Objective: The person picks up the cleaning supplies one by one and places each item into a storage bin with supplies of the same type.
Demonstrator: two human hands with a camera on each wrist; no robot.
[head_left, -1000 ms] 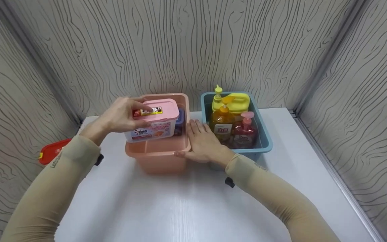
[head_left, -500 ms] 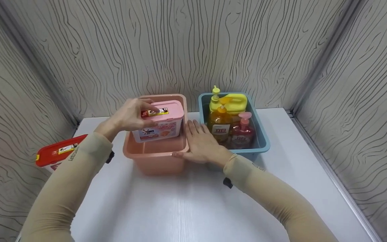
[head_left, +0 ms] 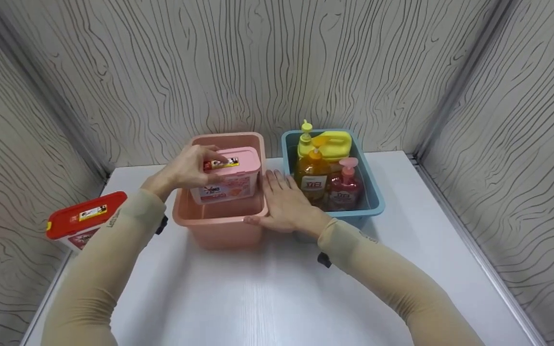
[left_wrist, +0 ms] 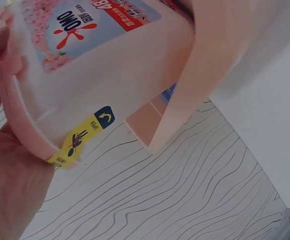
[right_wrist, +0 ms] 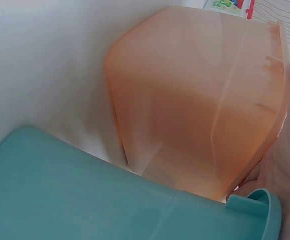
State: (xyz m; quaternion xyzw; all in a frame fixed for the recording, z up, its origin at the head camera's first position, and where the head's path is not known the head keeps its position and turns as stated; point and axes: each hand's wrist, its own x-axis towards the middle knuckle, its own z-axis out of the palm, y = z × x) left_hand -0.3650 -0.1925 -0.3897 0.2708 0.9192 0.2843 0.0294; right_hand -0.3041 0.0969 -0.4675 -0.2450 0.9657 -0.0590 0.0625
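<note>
My left hand grips the pink lid of a white OMO laundry detergent tub from above. This tub sits partly within the peach bin, its lid above the near rim and slightly tilted. In the left wrist view the tub's label and a yellow seal strip show, with the bin's wall beside them. My right hand lies with straight fingers along the peach bin's right rim, thumb at its front corner. The right wrist view shows this hand touching the bin's edge.
A blue bin stands to the right, holding an amber pump bottle, a pink-red pump bottle and a yellow jug. At the left edge is a red-lidded tub, partly behind my left sleeve. Patterned walls enclose the white table.
My left hand has carried the pink-lidded tub rightward and slightly down in the peach bin. The tub now covers the blue item behind it. My right hand keeps its place at the rim.
</note>
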